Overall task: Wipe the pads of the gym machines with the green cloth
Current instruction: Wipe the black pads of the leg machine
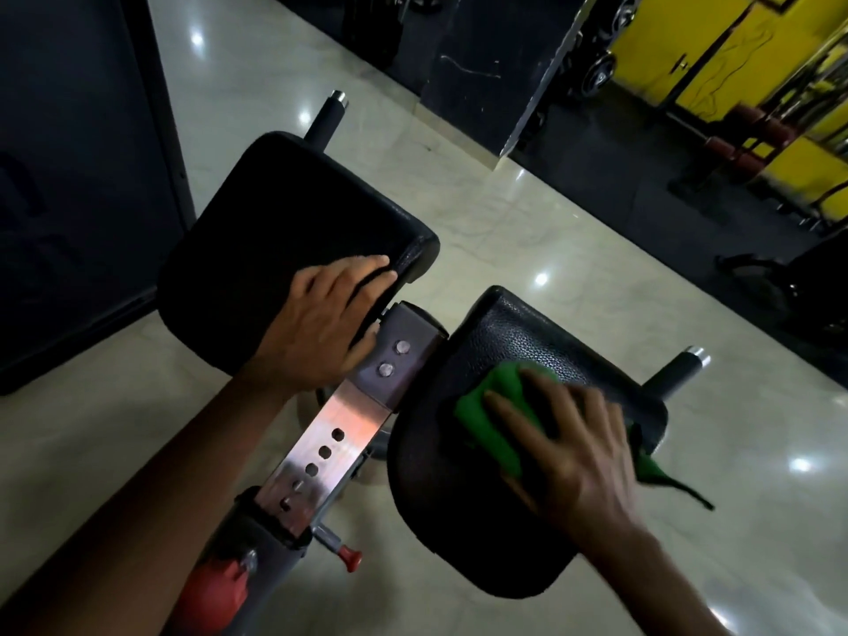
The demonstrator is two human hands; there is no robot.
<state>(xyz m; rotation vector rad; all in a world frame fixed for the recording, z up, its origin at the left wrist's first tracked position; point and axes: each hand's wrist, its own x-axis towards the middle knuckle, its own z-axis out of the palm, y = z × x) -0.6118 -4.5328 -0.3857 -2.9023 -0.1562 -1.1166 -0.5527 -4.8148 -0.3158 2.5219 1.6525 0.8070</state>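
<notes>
While right hand (583, 447) presses one green cloth (493, 420) | two pads: right pad (482, 521), left pad (275, 231) | left hand (321, 323) flat, grip wide

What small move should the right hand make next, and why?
Probably slide the cloth toward the near end of the right pad. The right hand presses it flat near the pad's middle, while the left hand rests on the left pad.
</notes>
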